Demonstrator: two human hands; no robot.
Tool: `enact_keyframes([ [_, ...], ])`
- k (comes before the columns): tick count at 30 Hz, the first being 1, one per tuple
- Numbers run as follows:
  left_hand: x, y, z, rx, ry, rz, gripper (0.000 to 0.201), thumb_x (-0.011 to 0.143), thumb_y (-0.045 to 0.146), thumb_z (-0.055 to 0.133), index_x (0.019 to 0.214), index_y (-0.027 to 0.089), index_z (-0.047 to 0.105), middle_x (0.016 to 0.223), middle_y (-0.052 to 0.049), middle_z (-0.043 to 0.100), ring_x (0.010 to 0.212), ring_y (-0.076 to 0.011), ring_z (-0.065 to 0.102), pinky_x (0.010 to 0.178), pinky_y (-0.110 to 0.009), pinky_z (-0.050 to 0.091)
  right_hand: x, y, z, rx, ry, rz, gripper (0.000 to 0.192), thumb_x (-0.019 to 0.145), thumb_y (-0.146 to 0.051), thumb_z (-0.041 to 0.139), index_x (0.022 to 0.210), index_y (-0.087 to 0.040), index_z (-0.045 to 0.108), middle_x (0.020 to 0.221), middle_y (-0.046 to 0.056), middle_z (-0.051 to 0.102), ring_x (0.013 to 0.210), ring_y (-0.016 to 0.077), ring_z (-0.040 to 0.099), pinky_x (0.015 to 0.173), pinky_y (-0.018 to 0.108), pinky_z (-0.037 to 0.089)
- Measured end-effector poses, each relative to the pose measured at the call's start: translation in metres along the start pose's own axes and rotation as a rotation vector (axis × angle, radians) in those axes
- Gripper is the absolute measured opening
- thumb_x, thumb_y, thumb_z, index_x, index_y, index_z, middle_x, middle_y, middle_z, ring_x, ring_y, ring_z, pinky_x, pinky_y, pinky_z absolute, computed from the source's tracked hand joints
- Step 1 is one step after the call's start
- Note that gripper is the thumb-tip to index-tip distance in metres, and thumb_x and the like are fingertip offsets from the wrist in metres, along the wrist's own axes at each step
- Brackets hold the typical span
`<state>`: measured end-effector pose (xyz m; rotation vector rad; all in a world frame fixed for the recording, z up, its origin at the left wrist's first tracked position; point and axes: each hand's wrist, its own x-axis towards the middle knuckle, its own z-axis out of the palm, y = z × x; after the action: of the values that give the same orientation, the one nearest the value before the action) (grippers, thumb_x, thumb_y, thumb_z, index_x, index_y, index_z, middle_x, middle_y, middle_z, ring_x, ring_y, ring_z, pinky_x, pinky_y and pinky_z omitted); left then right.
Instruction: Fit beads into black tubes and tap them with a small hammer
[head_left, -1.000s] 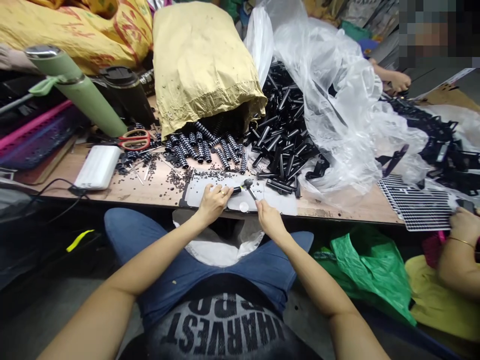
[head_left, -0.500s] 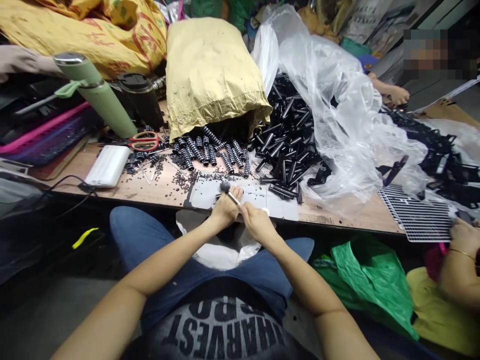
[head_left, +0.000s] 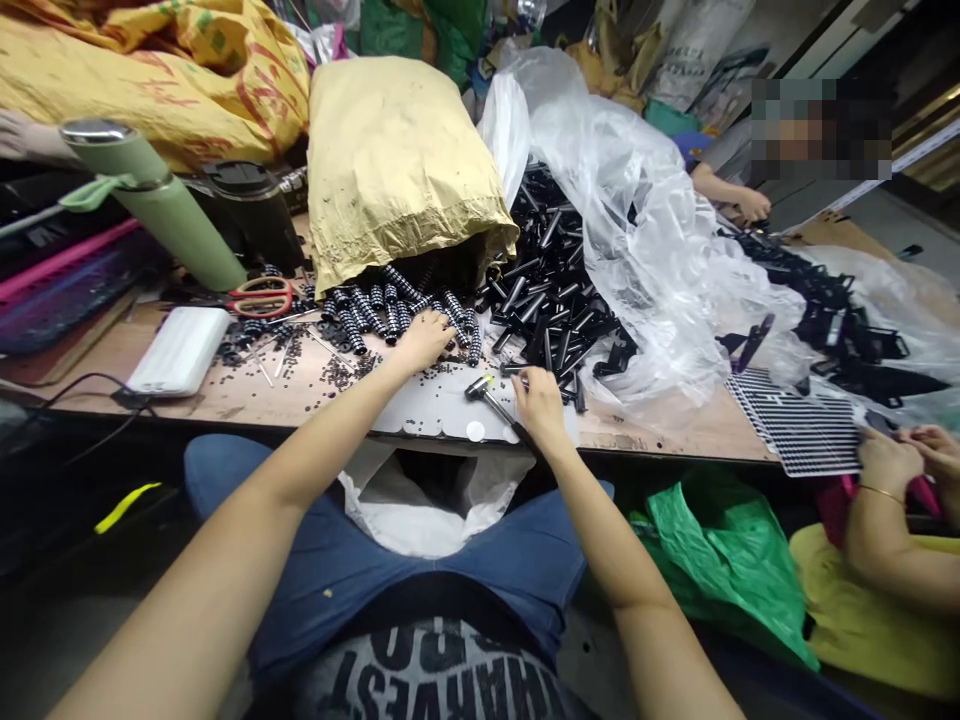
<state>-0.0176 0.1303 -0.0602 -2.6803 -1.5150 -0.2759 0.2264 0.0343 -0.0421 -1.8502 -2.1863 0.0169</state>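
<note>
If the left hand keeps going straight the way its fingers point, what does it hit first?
The left hand already reaches the ribbed black-and-white pieces spilled from the tan paper sack. Straight on, it would likely push through those pieces into the sack's dark open mouth, though depth is hard to judge.

Light falls evenly from above on the tabletop (head_left: 660,430), bright on the clear plastic sheet (head_left: 645,240), which shows soft glare. Below the tabletop edge the scene is dim. Wide-angle distortion bends the edges; corners are darker and slightly soft.
</note>
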Motion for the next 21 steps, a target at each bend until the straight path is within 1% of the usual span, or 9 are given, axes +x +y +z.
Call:
enact_keyframes([
  [3, -0.001, -0.003, 0.007, 0.026, -0.026, 0.135, 0.031, 0.082, -0.003, 0.038, 0.095, 0.012, 0.062, 0.097, -0.013, 0.063, 0.103, -0.0263, 0.055, 0.1, -0.047, 0.036, 0.049, -0.007, 0.005, 0.03, -0.043, -0.035, 0.022, 0.094, -0.026, 0.046, 0.104, -0.015, 0.063, 0.107, 0.015, 0.066, 0.105, 0.0264, 0.052, 0.088, 0.036, 0.039],
  [6, -0.016, 0.006, -0.001, -0.118, 0.049, 0.073, 0.028, 0.084, 0.002, 0.042, 0.104, 0.01, 0.061, 0.092, -0.014, 0.064, 0.096, -0.026, 0.058, 0.091, -0.042, 0.043, 0.081, -0.013, 0.006, 0.141, -0.182, -0.081, 0.02, 0.089, -0.015, 0.05, 0.098, -0.015, 0.067, 0.104, 0.013, 0.069, 0.104, 0.0243, 0.057, 0.09, 0.036, 0.04],
  [8, -0.03, 0.016, -0.013, -0.329, 0.197, -0.014, 0.027, 0.089, 0.013, 0.049, 0.114, 0.01, 0.058, 0.102, -0.015, 0.065, 0.099, -0.0259, 0.059, 0.088, -0.039, 0.046, 0.086, -0.015, 0.001, 0.263, -0.204, -0.126, 0.02, 0.089, -0.016, 0.051, 0.098, -0.017, 0.069, 0.103, 0.009, 0.071, 0.1, 0.0196, 0.061, 0.089, 0.032, 0.043],
  [11, -0.05, 0.033, -0.03, -0.689, 0.371, -0.084, 0.031, 0.092, 0.031, 0.054, 0.118, 0.014, 0.058, 0.112, -0.013, 0.065, 0.102, -0.0229, 0.06, 0.088, -0.035, 0.047, 0.078, -0.016, -0.013, 0.731, -0.265, -0.194, 0.024, 0.09, -0.032, 0.054, 0.104, -0.018, 0.068, 0.1, 0.006, 0.071, 0.088, 0.0149, 0.063, 0.08, 0.028, 0.049],
  [13, -0.057, 0.042, -0.035, -0.935, 0.33, -0.108, 0.028, 0.087, 0.037, 0.061, 0.103, 0.015, 0.064, 0.1, -0.009, 0.068, 0.091, -0.0202, 0.063, 0.08, -0.03, 0.048, 0.069, -0.021, -0.021, 1.044, -0.36, -0.194, 0.037, 0.088, -0.047, 0.056, 0.105, -0.016, 0.068, 0.095, 0.007, 0.07, 0.08, 0.0147, 0.063, 0.074, 0.03, 0.051],
  [14, -0.06, 0.047, -0.034, -1.054, 0.281, -0.138, 0.026, 0.084, 0.039, 0.064, 0.091, 0.014, 0.065, 0.088, -0.007, 0.068, 0.08, -0.0182, 0.063, 0.073, -0.028, 0.048, 0.064, -0.025, -0.024, 1.107, -0.376, -0.177, 0.044, 0.086, -0.053, 0.056, 0.107, -0.016, 0.067, 0.096, 0.008, 0.069, 0.08, 0.0156, 0.063, 0.073, 0.032, 0.052],
  [17, -0.063, 0.056, -0.027, -1.378, 0.175, -0.395, 0.035, 0.075, 0.044, 0.071, 0.068, 0.015, 0.054, 0.055, 0.001, 0.052, 0.048, -0.0101, 0.048, 0.047, -0.021, 0.036, 0.049, -0.043, -0.025, 0.953, -0.232, -0.21, 0.067, 0.075, -0.061, 0.066, 0.126, -0.018, 0.057, 0.122, 0.014, 0.061, 0.109, 0.0254, 0.059, 0.09, 0.044, 0.051],
  [19, -0.064, 0.06, -0.023, -1.542, 0.157, -0.574, 0.038, 0.071, 0.046, 0.074, 0.069, 0.016, 0.05, 0.047, 0.006, 0.043, 0.038, -0.0071, 0.037, 0.039, -0.02, 0.028, 0.037, -0.057, -0.021, 0.697, -0.137, -0.329, 0.092, 0.062, -0.055, 0.08, 0.14, -0.022, 0.043, 0.143, 0.015, 0.044, 0.132, 0.0325, 0.042, 0.106, 0.053, 0.039],
  [21, -0.066, 0.063, -0.022, -1.617, 0.154, -0.633, 0.041, 0.067, 0.046, 0.076, 0.073, 0.016, 0.05, 0.046, 0.007, 0.04, 0.036, -0.0059, 0.034, 0.037, -0.019, 0.025, 0.025, -0.067, -0.015, 0.484, -0.125, -0.418, 0.108, 0.056, -0.043, 0.086, 0.147, -0.023, 0.032, 0.151, 0.015, 0.032, 0.14, 0.0355, 0.029, 0.113, 0.057, 0.028],
])
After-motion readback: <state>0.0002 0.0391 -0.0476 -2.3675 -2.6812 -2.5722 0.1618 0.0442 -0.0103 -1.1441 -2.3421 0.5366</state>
